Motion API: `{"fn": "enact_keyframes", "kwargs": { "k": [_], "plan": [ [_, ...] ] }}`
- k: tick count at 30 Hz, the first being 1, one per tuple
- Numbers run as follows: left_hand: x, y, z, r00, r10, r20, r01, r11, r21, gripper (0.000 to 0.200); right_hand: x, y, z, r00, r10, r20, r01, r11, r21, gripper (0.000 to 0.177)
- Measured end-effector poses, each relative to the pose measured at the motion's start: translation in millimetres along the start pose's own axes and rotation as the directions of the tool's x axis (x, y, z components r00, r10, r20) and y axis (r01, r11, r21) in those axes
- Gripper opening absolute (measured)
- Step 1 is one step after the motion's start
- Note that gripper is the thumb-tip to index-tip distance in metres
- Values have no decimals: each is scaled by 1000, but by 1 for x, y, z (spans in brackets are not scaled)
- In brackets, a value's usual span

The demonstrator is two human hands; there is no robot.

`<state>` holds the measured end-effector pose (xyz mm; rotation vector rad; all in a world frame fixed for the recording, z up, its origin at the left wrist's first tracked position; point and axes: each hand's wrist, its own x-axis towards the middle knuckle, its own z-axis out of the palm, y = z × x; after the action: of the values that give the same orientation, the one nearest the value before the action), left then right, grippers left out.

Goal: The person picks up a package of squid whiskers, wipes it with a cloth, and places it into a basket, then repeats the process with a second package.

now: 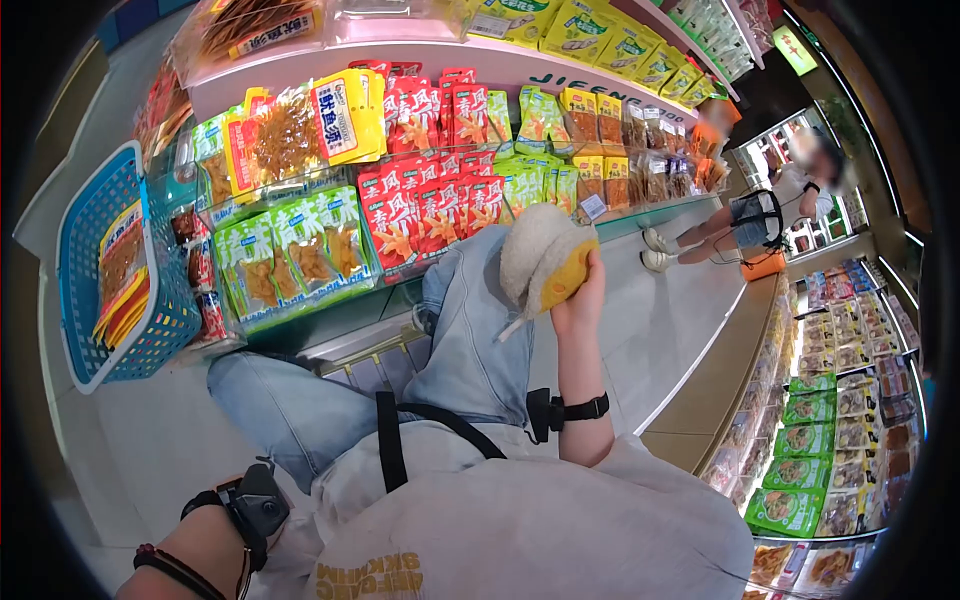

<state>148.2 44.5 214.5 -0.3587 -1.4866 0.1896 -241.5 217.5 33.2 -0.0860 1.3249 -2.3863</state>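
My right hand (579, 309) is closed around a white fluffy cleaning pad (533, 250) with a yellow panel and a short pale strap hanging down. It is held up over my bent knee, close in front of the snack shelf. Red snack packets (435, 215) and green-and-white snack packets (290, 255) stand in rows in the clear shelf bins beyond it. At the lower left, my left forearm (200, 550) wears a black wrist device (253, 512); the left hand itself is hidden.
A blue basket (165, 325) holding yellow packets stands at the left beside the shelf. Yellow bags (600, 45) line the upper shelf. To the right is a lit display (835, 440) of packaged snacks. A person (760, 215) stands farther along the aisle.
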Motion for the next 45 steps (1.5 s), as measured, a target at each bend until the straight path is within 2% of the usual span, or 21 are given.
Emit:
{"fn": "enact_keyframes", "kwargs": {
  "k": [8,11,13,14,15,16,17,18,19,20,22,24,25,26,28,30,32,33,37,39,45],
  "plan": [
    [19,6,37,992,48,-117,-47,999,12,26,26,-15,-3,997,17,71,-20,999,41,44],
    [19,8,59,990,58,-128,-60,998,-10,25,24,-12,-19,999,-33,-11,34,996,84,43],
    [6,13,83,933,-89,-349,68,995,-71,14,15,-11,-26,998,-23,-58,29,994,106,43],
    [-9,22,77,886,-268,-379,216,961,-175,15,11,-8,-29,995,-31,-95,42,992,116,43],
    [-31,34,71,808,-439,-393,351,894,-277,16,8,-6,-31,995,-22,-97,35,991,129,43],
    [-60,37,78,753,-598,-275,459,777,-431,22,5,-5,-34,991,-34,-128,50,991,124,43],
    [-88,34,95,690,-720,-68,621,638,-455,28,3,-4,-34,986,-48,-158,67,991,117,42],
    [-117,32,115,533,-845,48,770,461,-441,19,2,-4,-33,987,-44,-157,63,991,121,42],
    [-158,27,115,316,-853,415,949,274,-157,24,-1,-4,-32,986,-54,-155,71,992,107,42],
    [-182,27,126,79,-788,610,968,206,141,28,-3,-5,-32,986,-65,-151,79,993,89,42],
    [-269,39,115,-248,-496,832,877,251,411,31,0,-9,-29,989,-63,-131,72,996,60,42],
    [-311,60,106,-410,-456,790,720,370,587,40,2,-9,-22,992,-61,-108,65,997,38,42],
    [-328,63,104,-522,-324,789,708,352,613,48,3,-11,-16,991,-60,-120,66,997,41,42],
    [-346,66,106,-648,-172,742,706,231,670,57,5,-11,-12,989,-63,-134,70,997,46,43],
    [-381,81,106,-628,-104,771,721,293,628,61,11,-5,-13,991,-61,-115,67,997,46,43],
    [-394,86,114,-668,82,739,720,319,616,63,21,3,-14,994,-67,-92,72,996,54,43],
    [-413,96,121,-708,162,687,687,385,617,64,29,11,-15,996,8,-86,-3,998,60,43],
    [-416,100,126,-760,171,627,633,414,654,63,31,13,-11,996,15,-92,-9,998,66,42],
    [-413,98,137,-771,131,623,602,468,647,57,50,18,-8,995,36,-91,-28,996,80,42],
    [-412,103,137,-681,106,725,691,423,587,57,58,24,-23,998,40,-51,-39,999,35,41],
    [-343,62,150,-596,2,803,763,315,565,62,56,23,-31,994,33,-107,-29,999,34,40]
  ]
}}
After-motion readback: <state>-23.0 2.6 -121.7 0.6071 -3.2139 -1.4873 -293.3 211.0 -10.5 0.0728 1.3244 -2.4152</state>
